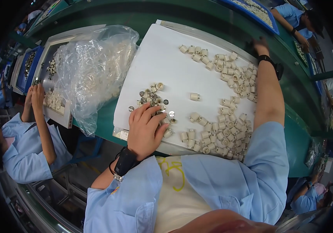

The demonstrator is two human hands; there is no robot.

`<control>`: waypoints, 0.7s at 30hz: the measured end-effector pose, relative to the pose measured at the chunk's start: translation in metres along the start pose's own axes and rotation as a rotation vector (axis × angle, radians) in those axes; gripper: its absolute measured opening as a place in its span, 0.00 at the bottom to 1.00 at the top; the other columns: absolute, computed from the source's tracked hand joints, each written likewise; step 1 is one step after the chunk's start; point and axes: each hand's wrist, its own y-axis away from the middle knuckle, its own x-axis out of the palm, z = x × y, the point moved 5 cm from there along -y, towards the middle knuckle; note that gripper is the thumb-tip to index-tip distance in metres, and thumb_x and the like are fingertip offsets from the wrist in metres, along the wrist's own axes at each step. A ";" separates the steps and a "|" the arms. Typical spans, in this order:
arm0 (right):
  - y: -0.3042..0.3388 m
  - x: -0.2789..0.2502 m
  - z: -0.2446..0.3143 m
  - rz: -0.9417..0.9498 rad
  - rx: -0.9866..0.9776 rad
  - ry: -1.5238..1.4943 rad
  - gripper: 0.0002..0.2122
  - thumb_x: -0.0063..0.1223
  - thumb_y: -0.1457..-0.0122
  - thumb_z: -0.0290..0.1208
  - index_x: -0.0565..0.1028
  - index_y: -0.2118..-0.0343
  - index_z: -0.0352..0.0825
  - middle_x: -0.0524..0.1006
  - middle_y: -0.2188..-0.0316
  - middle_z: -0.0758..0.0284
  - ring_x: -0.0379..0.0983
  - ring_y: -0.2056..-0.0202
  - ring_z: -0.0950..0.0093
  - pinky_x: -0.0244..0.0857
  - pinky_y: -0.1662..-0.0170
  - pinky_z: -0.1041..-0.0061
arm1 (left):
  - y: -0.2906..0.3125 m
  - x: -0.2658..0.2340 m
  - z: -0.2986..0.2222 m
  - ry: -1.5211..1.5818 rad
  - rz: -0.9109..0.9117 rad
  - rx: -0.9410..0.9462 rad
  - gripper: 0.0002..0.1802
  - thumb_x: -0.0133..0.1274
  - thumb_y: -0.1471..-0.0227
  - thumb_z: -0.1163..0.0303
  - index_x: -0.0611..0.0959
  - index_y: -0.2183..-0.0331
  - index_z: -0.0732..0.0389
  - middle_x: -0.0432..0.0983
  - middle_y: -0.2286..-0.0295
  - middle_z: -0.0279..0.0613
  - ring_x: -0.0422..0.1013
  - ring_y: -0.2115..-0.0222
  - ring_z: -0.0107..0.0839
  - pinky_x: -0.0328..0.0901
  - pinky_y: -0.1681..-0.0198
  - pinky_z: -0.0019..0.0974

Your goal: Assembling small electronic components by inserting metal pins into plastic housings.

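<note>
My left hand [147, 128] lies with its fingers spread at the edge of a small heap of shiny metal pieces [149, 94] on the white tray [162, 50]. A few off-white cylindrical sockets, which look like ceramic lamp holders, are mixed into that heap. Whether the fingertips pinch a piece is hidden. My right arm reaches past the tray's far right edge, and my right hand [260, 46] is dark and smeared there, its fingers unclear. One lone socket [194, 96] rests mid-tray. Many more sockets [224, 132] are piled along the right and near right side.
Left of the tray, a clear plastic bag [96, 66] full of pale parts lies over another tray [67, 116]. A co-worker's hands [37, 95] work beside it. A blue bin [257, 13] of white parts sits at the far right on the green bench [209, 19].
</note>
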 end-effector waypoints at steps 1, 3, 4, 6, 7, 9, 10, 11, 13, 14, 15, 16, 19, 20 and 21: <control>0.001 -0.004 -0.004 0.005 0.010 0.008 0.22 0.51 0.53 0.47 0.72 0.60 0.35 0.72 0.60 0.55 0.68 0.58 0.60 0.62 0.55 0.66 | -0.001 0.000 0.001 0.000 -0.006 0.006 0.14 0.55 0.60 0.69 0.77 0.66 0.58 0.68 0.60 0.40 0.59 0.54 0.43 0.50 0.51 0.45; 0.009 -0.039 0.024 -0.259 -0.342 0.060 0.24 0.51 0.53 0.48 0.72 0.60 0.32 0.74 0.63 0.56 0.70 0.60 0.61 0.63 0.57 0.69 | -0.001 0.000 0.000 -0.007 -0.019 0.005 0.13 0.55 0.60 0.69 0.77 0.66 0.58 0.68 0.61 0.41 0.59 0.54 0.43 0.50 0.51 0.45; 0.014 -0.056 0.031 -0.250 -0.338 0.063 0.24 0.51 0.53 0.48 0.72 0.60 0.32 0.74 0.63 0.56 0.70 0.60 0.61 0.63 0.57 0.69 | -0.002 0.001 -0.001 -0.005 -0.010 0.002 0.13 0.55 0.60 0.69 0.77 0.66 0.58 0.68 0.61 0.41 0.59 0.54 0.43 0.50 0.51 0.45; 0.070 -0.086 0.072 0.127 -0.439 -0.296 0.20 0.52 0.49 0.43 0.71 0.59 0.33 0.74 0.64 0.61 0.70 0.62 0.72 0.62 0.59 0.78 | 0.001 -0.001 -0.001 0.003 -0.044 0.034 0.13 0.55 0.60 0.69 0.77 0.67 0.58 0.68 0.61 0.41 0.59 0.54 0.43 0.51 0.51 0.45; 0.103 -0.081 0.094 0.290 -0.542 -0.470 0.17 0.52 0.49 0.40 0.72 0.60 0.34 0.74 0.67 0.63 0.69 0.65 0.74 0.62 0.61 0.80 | 0.001 0.000 0.000 -0.006 -0.070 0.039 0.13 0.55 0.60 0.69 0.77 0.67 0.58 0.69 0.62 0.41 0.60 0.54 0.43 0.51 0.51 0.45; 0.189 -0.098 0.137 0.595 -0.662 -0.545 0.14 0.52 0.49 0.37 0.72 0.61 0.35 0.74 0.70 0.67 0.68 0.68 0.77 0.62 0.64 0.80 | 0.003 0.001 0.004 -0.003 -0.081 0.033 0.13 0.55 0.60 0.69 0.77 0.67 0.59 0.69 0.62 0.41 0.60 0.54 0.43 0.51 0.51 0.44; 0.232 -0.111 0.156 0.738 -0.690 -0.444 0.14 0.53 0.49 0.36 0.72 0.61 0.36 0.74 0.71 0.67 0.68 0.68 0.76 0.62 0.65 0.80 | 0.005 0.002 0.006 0.006 -0.100 0.034 0.12 0.55 0.60 0.69 0.77 0.68 0.59 0.69 0.62 0.41 0.60 0.54 0.43 0.51 0.51 0.44; 0.266 -0.116 0.165 0.745 -0.805 -0.410 0.13 0.53 0.50 0.35 0.72 0.62 0.36 0.73 0.70 0.68 0.68 0.68 0.76 0.63 0.66 0.79 | 0.005 0.002 0.005 0.012 -0.116 0.041 0.12 0.55 0.60 0.69 0.77 0.68 0.59 0.69 0.63 0.41 0.60 0.55 0.42 0.51 0.51 0.44; 0.308 -0.112 0.171 0.750 -0.924 -0.374 0.13 0.54 0.50 0.35 0.72 0.62 0.35 0.73 0.69 0.68 0.67 0.68 0.76 0.63 0.66 0.78 | 0.007 0.002 0.003 0.018 -0.148 0.053 0.12 0.55 0.60 0.69 0.77 0.68 0.59 0.69 0.63 0.41 0.61 0.55 0.42 0.52 0.51 0.44; 0.323 -0.107 0.170 0.704 -0.977 -0.257 0.13 0.54 0.51 0.34 0.72 0.62 0.35 0.73 0.69 0.68 0.68 0.68 0.75 0.63 0.66 0.78 | 0.007 0.001 0.002 0.021 -0.174 0.067 0.12 0.55 0.60 0.69 0.77 0.68 0.59 0.69 0.64 0.40 0.61 0.56 0.42 0.52 0.52 0.44; 0.335 -0.103 0.170 0.658 -1.029 -0.140 0.13 0.54 0.51 0.33 0.72 0.62 0.35 0.73 0.69 0.67 0.68 0.67 0.75 0.63 0.65 0.77 | 0.007 0.000 0.001 0.024 -0.201 0.078 0.12 0.55 0.60 0.70 0.77 0.68 0.59 0.70 0.64 0.40 0.62 0.56 0.42 0.52 0.52 0.43; 0.344 -0.102 0.171 0.611 -1.083 -0.025 0.13 0.54 0.52 0.32 0.72 0.62 0.35 0.72 0.68 0.67 0.68 0.66 0.74 0.63 0.65 0.77 | 0.007 -0.001 0.002 0.018 -0.204 0.074 0.12 0.55 0.60 0.70 0.77 0.68 0.59 0.70 0.64 0.40 0.62 0.56 0.42 0.52 0.52 0.43; 0.350 -0.117 0.174 0.643 -1.023 -0.276 0.13 0.54 0.53 0.31 0.72 0.63 0.35 0.72 0.72 0.63 0.68 0.69 0.68 0.63 0.66 0.73 | 0.012 -0.008 0.002 0.108 -0.324 0.153 0.09 0.54 0.58 0.71 0.77 0.69 0.60 0.70 0.66 0.40 0.66 0.61 0.38 0.58 0.57 0.39; 0.351 -0.123 0.175 0.660 -0.983 -0.397 0.13 0.54 0.54 0.30 0.72 0.64 0.35 0.72 0.73 0.61 0.69 0.70 0.65 0.63 0.66 0.70 | 0.016 -0.010 -0.002 0.103 -0.327 0.147 0.09 0.54 0.58 0.71 0.77 0.69 0.60 0.70 0.66 0.40 0.66 0.61 0.38 0.58 0.57 0.39; 0.357 -0.130 0.180 0.667 -0.992 -0.400 0.13 0.54 0.54 0.30 0.72 0.64 0.35 0.72 0.73 0.61 0.69 0.70 0.65 0.63 0.66 0.70 | 0.019 -0.010 -0.001 0.329 -0.284 0.060 0.09 0.53 0.57 0.72 0.76 0.68 0.60 0.70 0.66 0.40 0.66 0.63 0.35 0.59 0.60 0.36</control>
